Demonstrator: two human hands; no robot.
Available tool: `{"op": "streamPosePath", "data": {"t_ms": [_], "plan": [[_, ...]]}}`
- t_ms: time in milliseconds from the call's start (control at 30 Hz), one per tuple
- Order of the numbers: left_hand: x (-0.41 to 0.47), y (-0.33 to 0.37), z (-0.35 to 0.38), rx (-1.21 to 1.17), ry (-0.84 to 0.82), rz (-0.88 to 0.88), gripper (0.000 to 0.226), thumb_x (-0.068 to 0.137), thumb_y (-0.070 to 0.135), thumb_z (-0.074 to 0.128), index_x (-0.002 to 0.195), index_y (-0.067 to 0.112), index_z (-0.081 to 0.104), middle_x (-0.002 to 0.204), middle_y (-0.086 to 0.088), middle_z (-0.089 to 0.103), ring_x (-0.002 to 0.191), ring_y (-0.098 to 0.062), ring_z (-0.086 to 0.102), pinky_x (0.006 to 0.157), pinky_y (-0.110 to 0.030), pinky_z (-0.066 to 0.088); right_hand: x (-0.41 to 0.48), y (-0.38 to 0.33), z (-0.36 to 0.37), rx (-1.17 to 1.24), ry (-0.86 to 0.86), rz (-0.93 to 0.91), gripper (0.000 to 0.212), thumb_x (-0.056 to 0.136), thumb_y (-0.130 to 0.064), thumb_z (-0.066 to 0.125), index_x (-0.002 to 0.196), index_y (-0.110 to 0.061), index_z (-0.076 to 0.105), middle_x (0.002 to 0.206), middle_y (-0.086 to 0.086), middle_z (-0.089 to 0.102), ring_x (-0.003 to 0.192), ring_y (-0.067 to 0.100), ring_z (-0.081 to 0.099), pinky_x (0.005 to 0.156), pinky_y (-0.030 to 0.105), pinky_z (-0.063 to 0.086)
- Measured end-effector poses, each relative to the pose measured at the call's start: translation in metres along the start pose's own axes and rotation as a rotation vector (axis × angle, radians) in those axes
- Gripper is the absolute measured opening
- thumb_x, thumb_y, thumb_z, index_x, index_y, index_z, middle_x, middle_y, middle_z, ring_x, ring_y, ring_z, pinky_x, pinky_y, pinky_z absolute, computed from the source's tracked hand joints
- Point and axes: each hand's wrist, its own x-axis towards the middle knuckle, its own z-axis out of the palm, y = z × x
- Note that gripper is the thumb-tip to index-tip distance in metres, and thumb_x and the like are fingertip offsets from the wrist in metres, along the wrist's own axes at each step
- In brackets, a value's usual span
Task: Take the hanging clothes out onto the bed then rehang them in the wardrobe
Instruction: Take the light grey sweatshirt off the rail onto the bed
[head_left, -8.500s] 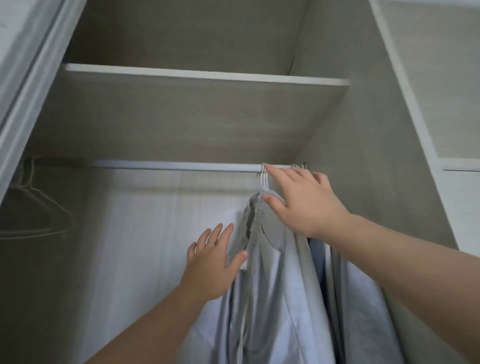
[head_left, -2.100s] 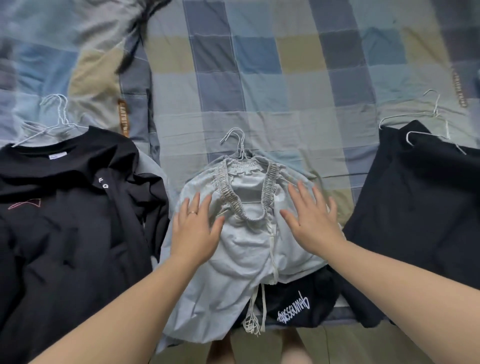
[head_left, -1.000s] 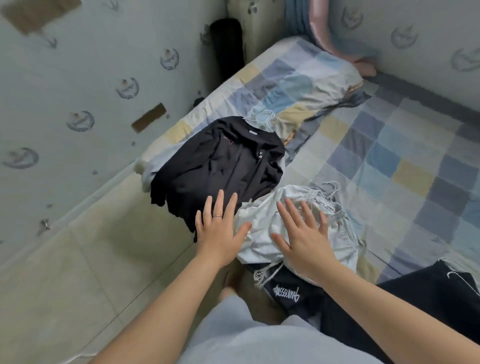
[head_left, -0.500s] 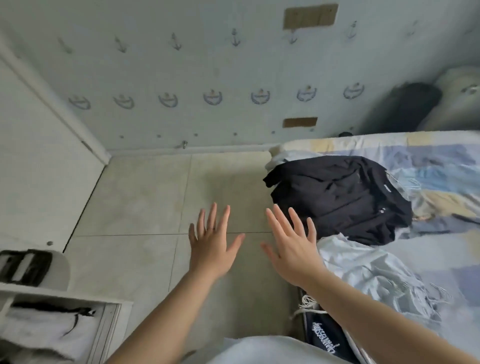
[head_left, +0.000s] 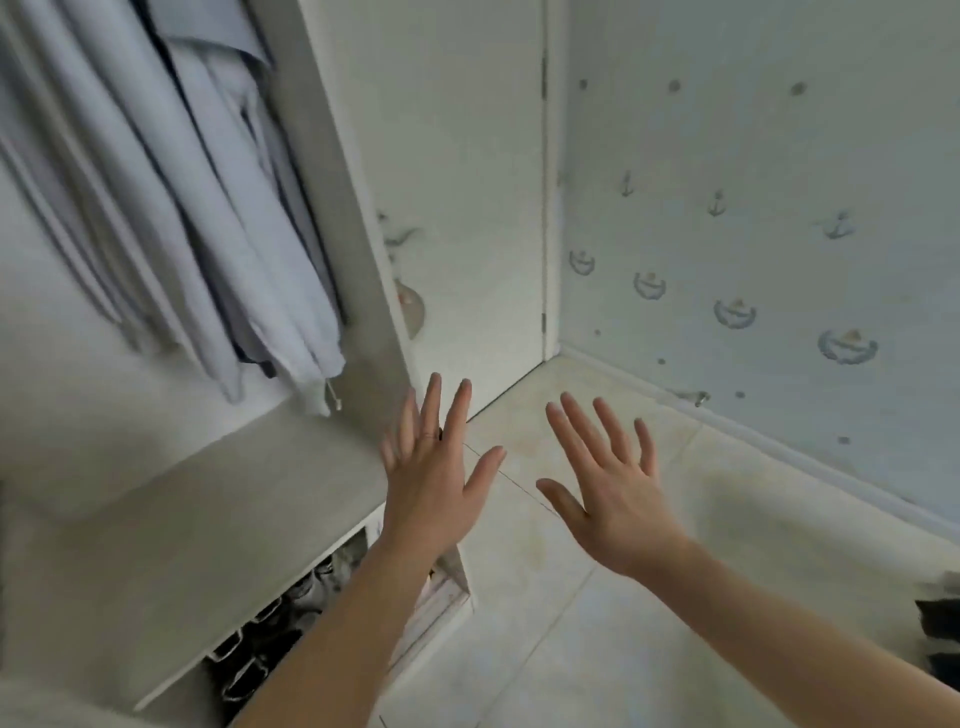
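Reaching forward, both hands are held out with palms down and nothing in them. The left hand has its fingers straight and spread, thumb out to the side, and a thin ring on 1 finger. It is in front of the corner where the shelf meets the wardrobe's side panel; I cannot tell if it touches either. The right hand is just beside it, over the floor, its fingers also straight and wide apart, approx. the same height as the left.

The clothes hang inside the wardrobe, top left of the view, close against the side panel. They are pale blue-grey, with 1 darker piece showing between the folds. A cord with a small tip hangs from the lowest hem, near the shelf; the picture is blurred there, so contact is not clear. Both hands are lower than the clothes and apart from them.

Under the shelf is an open compartment with dark and grey things, too blurred to name. Right of the wardrobe stands a white door, then a wall with a pattern of small anchors etc. At the right edge is 1 dark thing, cut off by the frame.
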Motion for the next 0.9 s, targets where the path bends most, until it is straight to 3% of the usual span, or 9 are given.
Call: {"op": "streamPosePath", "data": {"t_ms": [233, 400, 633, 900], "plan": [[0.051, -0.086, -0.129, 0.131, 0.369, -0.106, 0.073, 0.094, 0.069, 0.027, 0.157, 0.042, 0.004, 0.167, 0.011, -0.005, 0.153, -0.017, -0.012, 0.121, -0.052, 0.001, 0.137, -0.105, -0.039, 0.016, 0.161, -0.360, 0.068, 0.100, -0.060, 0.023, 0.157, -0.031, 0.001, 0.165, -0.011, 0.001, 0.152, 0.022, 0.000, 0.119, 0.057, 0.008], [0.100, -0.126, -0.220, 0.248, 0.560, -0.140, 0.073, 0.094, 0.067, 0.029, 0.158, 0.042, 0.003, 0.167, 0.011, -0.006, 0.152, -0.016, -0.016, 0.122, -0.050, -0.002, 0.227, -0.163, -0.094, 0.007, 0.278, -0.569, 0.067, 0.099, -0.061, 0.020, 0.157, -0.031, 0.002, 0.164, -0.012, -0.001, 0.152, 0.021, -0.001, 0.120, 0.054, 0.007], [0.187, -0.167, -0.344, 0.399, 0.666, -0.192, 0.072, 0.091, 0.076, 0.012, 0.154, 0.047, -0.011, 0.166, 0.010, -0.015, 0.146, -0.010, -0.032, 0.122, -0.052, -0.004, 0.352, -0.229, -0.185, -0.023, 0.474, -0.775, 0.067, 0.099, -0.060, 0.021, 0.157, -0.033, 0.002, 0.164, -0.014, -0.003, 0.152, 0.018, -0.002, 0.119, 0.053, 0.010], [0.270, -0.207, -0.445, 0.528, 0.685, -0.281, 0.080, 0.085, 0.079, 0.009, 0.154, 0.045, -0.009, 0.167, 0.008, -0.010, 0.151, -0.017, -0.018, 0.122, -0.051, -0.004, 0.464, -0.296, -0.275, -0.144, 0.620, -0.817, 0.071, 0.093, -0.063, 0.012, 0.156, -0.031, 0.015, 0.164, -0.010, 0.010, 0.151, 0.022, 0.008, 0.117, 0.052, 0.011]]}}
